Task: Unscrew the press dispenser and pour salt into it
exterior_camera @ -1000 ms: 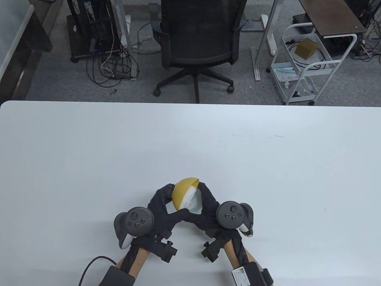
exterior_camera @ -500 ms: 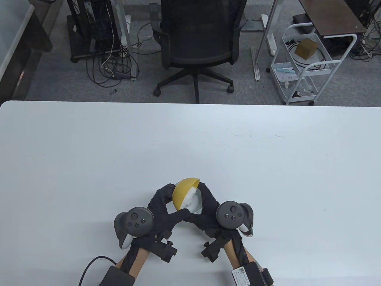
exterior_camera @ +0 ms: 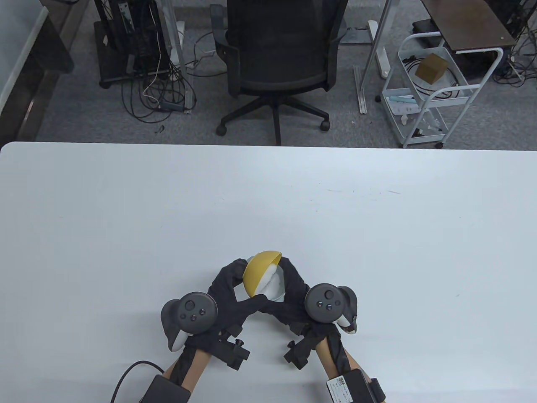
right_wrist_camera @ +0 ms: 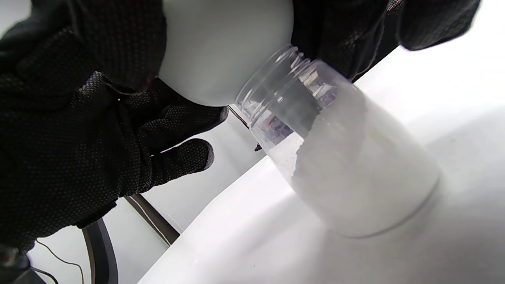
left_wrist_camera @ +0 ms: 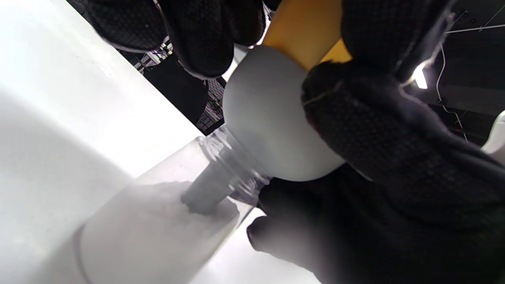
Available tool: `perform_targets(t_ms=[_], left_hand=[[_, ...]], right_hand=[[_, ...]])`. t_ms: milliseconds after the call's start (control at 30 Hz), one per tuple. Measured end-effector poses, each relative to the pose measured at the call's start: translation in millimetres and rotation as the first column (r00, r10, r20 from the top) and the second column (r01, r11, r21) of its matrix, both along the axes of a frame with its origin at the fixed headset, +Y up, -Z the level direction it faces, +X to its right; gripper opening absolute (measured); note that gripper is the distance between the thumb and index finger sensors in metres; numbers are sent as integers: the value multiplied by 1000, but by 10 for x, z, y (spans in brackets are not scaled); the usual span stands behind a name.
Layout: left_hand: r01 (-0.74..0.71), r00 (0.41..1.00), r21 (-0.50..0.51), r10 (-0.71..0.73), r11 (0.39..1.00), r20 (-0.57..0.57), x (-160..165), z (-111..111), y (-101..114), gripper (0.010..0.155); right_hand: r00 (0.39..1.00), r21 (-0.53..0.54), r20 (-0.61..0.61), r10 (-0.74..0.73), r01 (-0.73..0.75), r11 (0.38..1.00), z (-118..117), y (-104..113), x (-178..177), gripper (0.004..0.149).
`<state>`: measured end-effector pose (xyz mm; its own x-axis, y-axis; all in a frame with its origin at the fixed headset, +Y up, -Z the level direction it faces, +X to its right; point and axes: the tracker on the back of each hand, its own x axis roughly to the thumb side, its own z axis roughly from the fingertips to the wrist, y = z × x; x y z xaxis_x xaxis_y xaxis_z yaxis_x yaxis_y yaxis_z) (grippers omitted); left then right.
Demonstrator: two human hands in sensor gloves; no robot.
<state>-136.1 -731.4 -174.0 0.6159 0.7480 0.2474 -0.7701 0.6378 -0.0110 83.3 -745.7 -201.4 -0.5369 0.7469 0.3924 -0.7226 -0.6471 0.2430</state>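
A yellow bowl (exterior_camera: pixel 258 270) with white salt in it is tilted over a white funnel (exterior_camera: pixel 277 287). My left hand (exterior_camera: pixel 228 285) grips the bowl from the left. My right hand (exterior_camera: pixel 293 289) holds the funnel from the right. In the left wrist view the funnel (left_wrist_camera: pixel 268 126) sits in the threaded neck of the clear dispenser bottle (left_wrist_camera: pixel 158 225), which stands on the table partly filled with salt. The bowl (left_wrist_camera: pixel 307 31) shows above the funnel. The right wrist view shows the funnel (right_wrist_camera: pixel 221 51) and the bottle (right_wrist_camera: pixel 355 165) too. The bottle is hidden under the hands in the table view. The pump head is not in view.
The white table (exterior_camera: pixel 268 201) stretches wide around the hands. A black office chair (exterior_camera: pixel 277 58) and a white cart (exterior_camera: pixel 432 92) stand beyond its far edge.
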Motion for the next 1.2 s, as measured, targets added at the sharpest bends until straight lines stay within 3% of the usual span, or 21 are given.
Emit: perform_targets(t_ms=[333, 500, 633, 767, 800, 833, 867, 933, 1200], left_hand=[[-29, 999, -18, 29, 999, -26, -26, -9, -12, 89], [-240, 971, -117, 236, 964, -46, -129, -55, -69, 89], [-483, 875, -242, 476, 842, -88, -274, -115, -189, 89], [-703, 700, -345, 692, 622, -177, -432, -163, -336, 91], [-770, 614, -385, 757, 510, -226, -500, -174, -399, 91], [-792, 579, -395, 778, 466, -244, -525, -177, -421, 92], [-835, 507, -402, 811, 377, -292, -600, -185, -476, 93], [-858, 482, -374, 801, 351, -354, -724, -190, -540, 93], [-872, 489, -286, 749, 398, -447, -1074, -238, -580, 92]], right_hand=[[1000, -2, -2, 6, -6, 1000, -1, 4, 2, 108], [1000, -5, -4, 7, -7, 1000, 0, 5, 5, 108], [1000, -5, -1, 9, -9, 1000, -1, 3, 2, 108], [1000, -3, -1, 12, -12, 1000, -4, 5, 2, 108], [1000, -1, 0, 13, -13, 1000, -3, 5, 2, 108], [1000, -1, 1, 13, -13, 1000, -3, 6, 2, 108], [1000, 0, 1, 14, -14, 1000, -4, 5, 2, 108], [1000, 0, 1, 15, -15, 1000, -4, 5, 2, 108], [1000, 2, 2, 21, -21, 1000, -2, 6, 0, 108]])
